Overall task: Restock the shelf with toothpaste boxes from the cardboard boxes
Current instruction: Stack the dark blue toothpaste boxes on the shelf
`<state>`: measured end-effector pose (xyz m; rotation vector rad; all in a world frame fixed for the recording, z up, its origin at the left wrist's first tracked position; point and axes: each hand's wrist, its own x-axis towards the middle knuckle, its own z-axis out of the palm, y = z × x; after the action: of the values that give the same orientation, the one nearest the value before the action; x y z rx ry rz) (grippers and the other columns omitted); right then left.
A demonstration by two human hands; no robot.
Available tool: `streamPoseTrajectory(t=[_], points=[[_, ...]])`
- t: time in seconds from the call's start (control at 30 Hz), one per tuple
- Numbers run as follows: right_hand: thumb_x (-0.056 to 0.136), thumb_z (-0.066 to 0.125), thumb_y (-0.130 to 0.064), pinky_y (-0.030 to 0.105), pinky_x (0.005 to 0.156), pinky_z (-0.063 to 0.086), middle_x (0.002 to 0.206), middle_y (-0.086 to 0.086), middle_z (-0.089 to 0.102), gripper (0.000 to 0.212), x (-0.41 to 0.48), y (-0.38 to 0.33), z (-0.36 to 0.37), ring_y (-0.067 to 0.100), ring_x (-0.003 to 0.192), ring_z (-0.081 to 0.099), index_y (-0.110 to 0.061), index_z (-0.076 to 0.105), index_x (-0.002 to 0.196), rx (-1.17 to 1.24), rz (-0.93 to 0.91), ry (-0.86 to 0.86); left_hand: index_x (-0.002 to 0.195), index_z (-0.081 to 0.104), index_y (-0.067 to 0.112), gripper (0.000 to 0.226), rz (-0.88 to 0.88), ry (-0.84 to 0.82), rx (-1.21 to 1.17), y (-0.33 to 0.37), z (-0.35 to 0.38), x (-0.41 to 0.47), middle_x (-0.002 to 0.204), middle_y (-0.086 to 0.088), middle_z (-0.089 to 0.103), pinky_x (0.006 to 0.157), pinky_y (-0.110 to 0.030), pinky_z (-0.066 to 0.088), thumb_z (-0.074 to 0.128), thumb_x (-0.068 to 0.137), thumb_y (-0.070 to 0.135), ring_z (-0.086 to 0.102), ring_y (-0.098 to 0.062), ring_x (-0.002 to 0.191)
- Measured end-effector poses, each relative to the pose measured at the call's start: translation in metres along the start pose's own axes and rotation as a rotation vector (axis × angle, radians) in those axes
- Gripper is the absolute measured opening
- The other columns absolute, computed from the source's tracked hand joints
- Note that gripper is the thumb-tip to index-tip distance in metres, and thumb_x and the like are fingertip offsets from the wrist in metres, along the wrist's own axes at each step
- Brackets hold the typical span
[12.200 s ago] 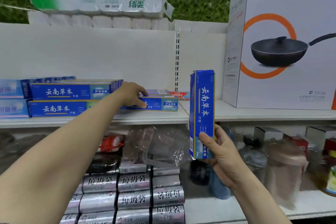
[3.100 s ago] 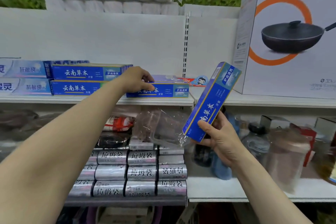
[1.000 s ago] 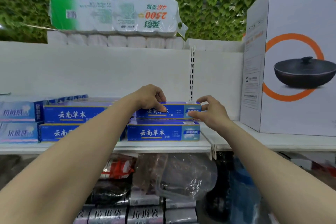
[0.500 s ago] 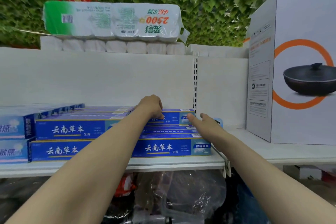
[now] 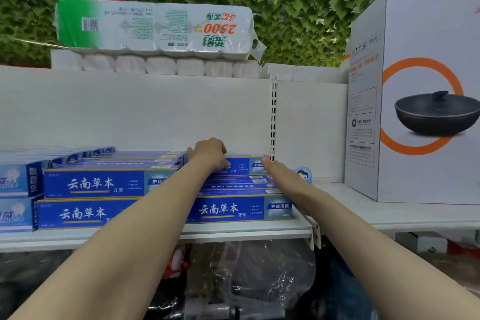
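Lying flat on the white shelf (image 5: pixel 249 232), blue toothpaste box (image 5: pixel 244 165), long axis running left-right along the shelf edge, printed face toward the camera. Resting at the back, on top of the right-hand stack (image 5: pixel 239 208), left of the slotted upright (image 5: pixel 272 125). Left hand (image 5: pixel 210 154) curled over its top, fingers closed down on the front face. Right hand (image 5: pixel 278 173) against its right end, fingers extended flat. Right of the upright: pan carton (image 5: pixel 415 96).

White shelf backboard (image 5: pixel 130 112); leafy green wall (image 5: pixel 298 8).
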<state>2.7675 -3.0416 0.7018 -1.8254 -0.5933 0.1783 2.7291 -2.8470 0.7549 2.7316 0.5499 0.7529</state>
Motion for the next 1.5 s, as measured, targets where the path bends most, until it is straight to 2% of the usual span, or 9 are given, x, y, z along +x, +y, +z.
streamPoseTrajectory(t=[0.13, 0.27, 0.33, 0.4, 0.47, 0.73, 0.87, 1.13, 1.5], points=[[0.094, 0.035, -0.072, 0.042, 0.096, 0.055, 0.113, 0.004, 0.073, 0.065, -0.009, -0.001, -0.006, 0.019, 0.096, 0.074, -0.021, 0.052, 0.131, 0.072, 0.035, -0.028, 0.134, 0.052, 0.021, 0.056, 0.022, 0.033, -0.061, 0.010, -0.009, -0.016, 0.137, -0.003, 0.053, 0.107, -0.042, 0.037, 0.072, 0.084, 0.039, 0.047, -0.028, 0.127], [0.102, 0.027, -0.061, 0.025, 0.072, 0.048, 0.105, -0.001, 0.072, 0.050, -0.025, -0.002, -0.020, 0.005, 0.082, 0.069, -0.024, 0.054, 0.123, 0.044, -0.003, -0.012, 0.133, 0.051, 0.018, 0.064, 0.022, 0.055, -0.143, 0.024, -0.022, -0.041, 0.139, -0.004, 0.052, 0.107, -0.042, 0.039, 0.075, 0.080, 0.044, 0.047, -0.026, 0.128], [0.100, 0.027, -0.065, 0.032, 0.087, 0.045, 0.119, 0.001, 0.065, 0.054, -0.039, -0.006, -0.029, 0.010, 0.102, 0.063, -0.023, 0.050, 0.127, -0.010, -0.040, 0.012, 0.134, 0.051, 0.016, 0.067, 0.017, 0.057, -0.178, 0.032, -0.028, -0.057, 0.139, -0.005, 0.052, 0.106, -0.041, 0.041, 0.076, 0.079, 0.046, 0.048, -0.026, 0.127], [0.085, 0.033, -0.077, 0.044, 0.109, 0.037, 0.147, 0.003, 0.048, 0.081, -0.050, -0.006, -0.040, 0.020, 0.132, 0.047, -0.023, 0.037, 0.145, -0.099, -0.067, 0.061, 0.134, 0.050, 0.015, 0.068, 0.019, 0.060, -0.200, 0.043, -0.033, -0.075, 0.138, -0.005, 0.052, 0.104, -0.038, 0.042, 0.075, 0.080, 0.046, 0.048, -0.025, 0.126], [0.086, 0.043, -0.072, 0.045, 0.115, 0.033, 0.157, 0.001, 0.037, 0.084, -0.066, -0.003, -0.053, 0.024, 0.141, 0.037, -0.026, 0.026, 0.154, -0.166, -0.106, 0.102, 0.135, 0.050, 0.014, 0.067, 0.028, 0.061, -0.213, 0.056, -0.034, -0.096, 0.139, -0.005, 0.052, 0.102, -0.034, 0.040, 0.075, 0.081, 0.045, 0.048, -0.025, 0.126], [0.085, 0.075, -0.035, 0.025, 0.085, 0.035, 0.136, 0.006, 0.052, 0.073, -0.142, 0.014, -0.117, 0.020, 0.109, 0.052, -0.030, 0.036, 0.147, -0.450, -0.238, 0.102, 0.130, 0.054, 0.020, 0.062, 0.018, 0.046, -0.275, 0.116, -0.010, -0.178, 0.136, -0.003, 0.054, 0.097, -0.032, 0.042, 0.079, 0.077, 0.039, 0.048, -0.023, 0.124], [0.079, 0.080, -0.031, 0.028, 0.087, 0.040, 0.135, 0.010, 0.053, 0.073, -0.172, 0.023, -0.147, 0.024, 0.122, 0.052, -0.030, 0.042, 0.142, -0.620, -0.247, 0.114, 0.129, 0.055, 0.023, 0.061, 0.007, 0.028, -0.261, 0.145, 0.002, -0.213, 0.136, -0.003, 0.054, 0.097, -0.031, 0.040, 0.082, 0.075, 0.033, 0.048, -0.025, 0.125], [0.076, 0.082, -0.033, 0.034, 0.094, 0.044, 0.135, 0.008, 0.051, 0.077, -0.217, 0.071, -0.190, 0.025, 0.121, 0.052, -0.032, 0.042, 0.141, -0.812, -0.233, -0.004, 0.128, 0.057, 0.023, 0.064, 0.036, -0.031, -0.192, 0.183, 0.049, -0.284, 0.130, -0.004, 0.059, 0.102, -0.035, 0.041, 0.083, 0.072, 0.035, 0.052, -0.024, 0.120], [0.076, 0.082, -0.038, 0.036, 0.102, 0.043, 0.142, 0.011, 0.051, 0.076, -0.261, 0.217, -0.183, 0.031, 0.127, 0.050, -0.026, 0.046, 0.141, -0.958, -0.079, -0.263, 0.129, 0.058, 0.019, 0.063, -0.014, -0.352, -0.221, 0.172, 0.178, -0.373, 0.131, -0.006, 0.060, 0.098, -0.034, 0.044, 0.083, 0.073, 0.036, 0.054, -0.027, 0.121]])
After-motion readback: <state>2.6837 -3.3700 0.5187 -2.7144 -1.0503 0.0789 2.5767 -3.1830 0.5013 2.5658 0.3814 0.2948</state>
